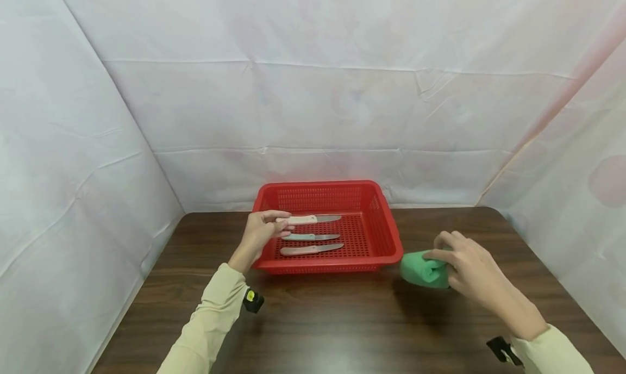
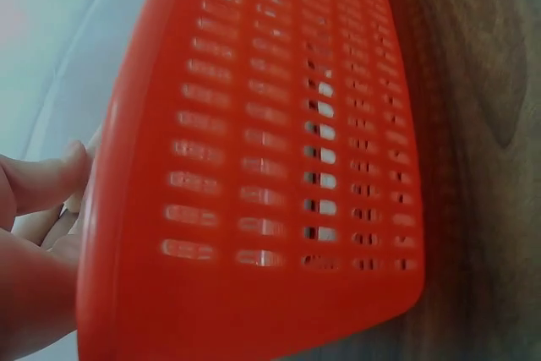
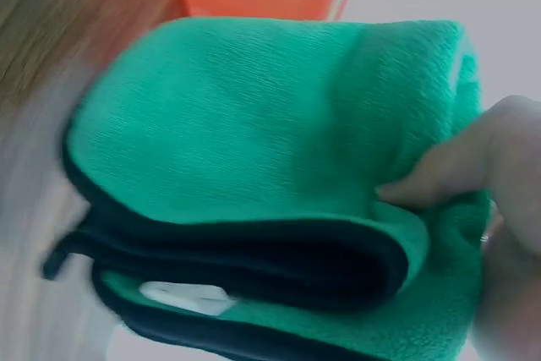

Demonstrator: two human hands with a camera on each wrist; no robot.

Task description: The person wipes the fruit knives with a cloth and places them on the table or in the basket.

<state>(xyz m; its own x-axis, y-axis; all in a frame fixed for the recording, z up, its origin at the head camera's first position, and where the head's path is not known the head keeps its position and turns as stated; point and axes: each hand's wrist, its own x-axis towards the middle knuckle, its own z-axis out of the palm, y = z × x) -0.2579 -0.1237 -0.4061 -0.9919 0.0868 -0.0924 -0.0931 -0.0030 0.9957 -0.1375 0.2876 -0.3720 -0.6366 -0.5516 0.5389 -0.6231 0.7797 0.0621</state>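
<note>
At the left side of a red plastic basket, my left hand pinches the handle end of a white-handled knife. Its blade points right, over the basket. Two more knives lie in the basket in front of it: one with a pale green handle, one with a pale pinkish handle. In the left wrist view, the basket wall hides most of my left fingers. Right of the basket, my right hand grips a folded green towel with dark edging and a white label, thumb pressed into a fold.
Beneath everything is a dark wood-grain table. White cloth walls stand behind it and on both sides. The basket sits toward the table's back edge, and the towel is close to its right front corner.
</note>
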